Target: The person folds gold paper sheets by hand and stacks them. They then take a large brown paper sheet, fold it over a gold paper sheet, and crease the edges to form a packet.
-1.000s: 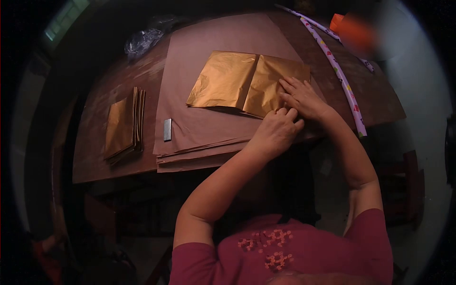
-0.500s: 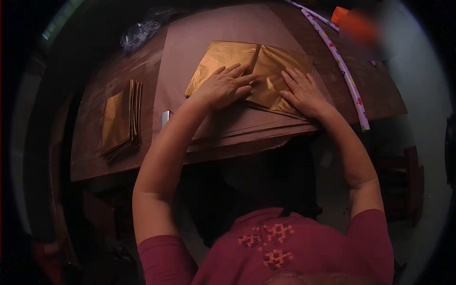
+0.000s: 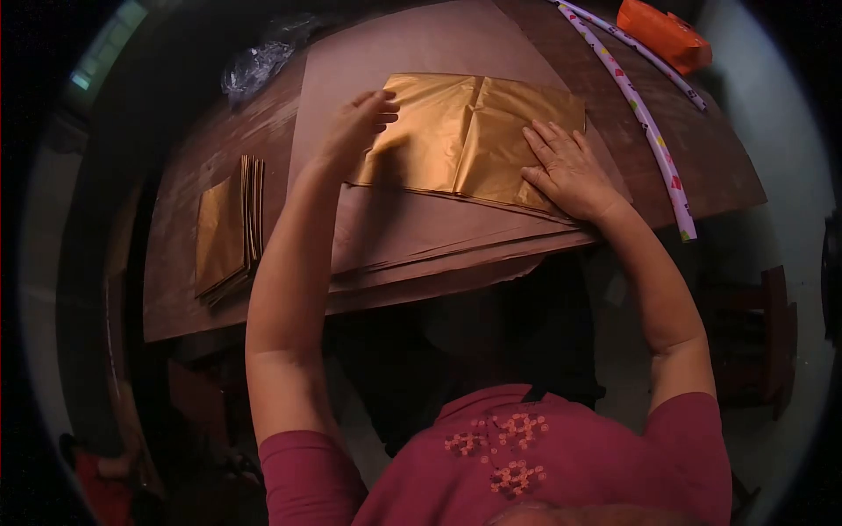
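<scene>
A shiny gold sheet point(image 3: 430, 131) with a crease down its middle lies on large brown paper sheets point(image 3: 377, 228). My right hand point(image 3: 570, 171) rests flat on the right part of the gold sheet, fingers spread. My left hand point(image 3: 355, 127) is at the sheet's left edge, fingers loosely curved with nothing seen in them. A shadow below it falls across the gold, so it seems raised. To the left stands a stack of folded gold sheets point(image 3: 224, 232).
The dark wooden table point(image 3: 197, 167) carries crumpled clear plastic point(image 3: 259, 66) at the back left. Patterned rolled tubes point(image 3: 645, 114) and an orange bag point(image 3: 667, 37) lie at the right. A dark red stool point(image 3: 772, 342) stands on the floor at the right.
My left hand has lifted from the middle of the gold sheet and moved left to its edge. The sheet lies flatter, its crease now smoothed out. My right hand stays on it.
</scene>
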`<state>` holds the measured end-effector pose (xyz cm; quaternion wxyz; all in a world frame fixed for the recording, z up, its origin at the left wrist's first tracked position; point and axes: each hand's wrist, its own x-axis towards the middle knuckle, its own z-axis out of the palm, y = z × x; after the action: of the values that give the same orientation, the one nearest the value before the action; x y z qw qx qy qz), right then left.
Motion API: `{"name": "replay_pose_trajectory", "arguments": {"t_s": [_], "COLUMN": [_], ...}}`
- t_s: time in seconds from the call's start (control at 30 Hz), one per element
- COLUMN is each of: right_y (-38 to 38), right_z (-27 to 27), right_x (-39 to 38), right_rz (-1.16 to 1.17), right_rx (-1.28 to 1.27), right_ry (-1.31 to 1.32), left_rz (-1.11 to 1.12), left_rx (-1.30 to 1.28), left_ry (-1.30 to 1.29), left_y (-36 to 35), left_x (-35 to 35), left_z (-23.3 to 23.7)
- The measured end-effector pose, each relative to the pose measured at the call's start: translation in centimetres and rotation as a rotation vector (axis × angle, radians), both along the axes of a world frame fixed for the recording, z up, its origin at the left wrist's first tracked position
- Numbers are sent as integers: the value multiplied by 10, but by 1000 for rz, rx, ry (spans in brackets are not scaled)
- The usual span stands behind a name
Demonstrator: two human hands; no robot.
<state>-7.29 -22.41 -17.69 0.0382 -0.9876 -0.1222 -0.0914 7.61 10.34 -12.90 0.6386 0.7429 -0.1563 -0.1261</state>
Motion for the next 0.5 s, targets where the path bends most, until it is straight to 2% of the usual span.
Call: {"name": "replay_pose_trajectory", "arguments": {"t_s": [0.07, 0.17, 0.23, 0.3, 0.43, 0.5], "right_y": [1, 3, 4, 2, -2, -2], "right_z": [0, 6, 8, 5, -1, 0], "right_x": [0, -3, -5, -3, -2, -3], "right_rz": [9, 9, -14, -3, 12, 7], "right_rx": [15, 23, 28, 46, 59, 60], "right_ry": [-12, -12, 12, -8, -40, -35], "left_rz": [145, 248, 262, 316, 264, 284], "left_rx": [102, 542, 549, 723, 809, 815], "left_ry": [-30, -72, -97, -253, -154, -223], "left_y": [14, 30, 32, 30, 25, 23], "left_x": [6, 18, 18, 21, 19, 23], "left_z": [18, 5, -7, -14, -7, -12]}}
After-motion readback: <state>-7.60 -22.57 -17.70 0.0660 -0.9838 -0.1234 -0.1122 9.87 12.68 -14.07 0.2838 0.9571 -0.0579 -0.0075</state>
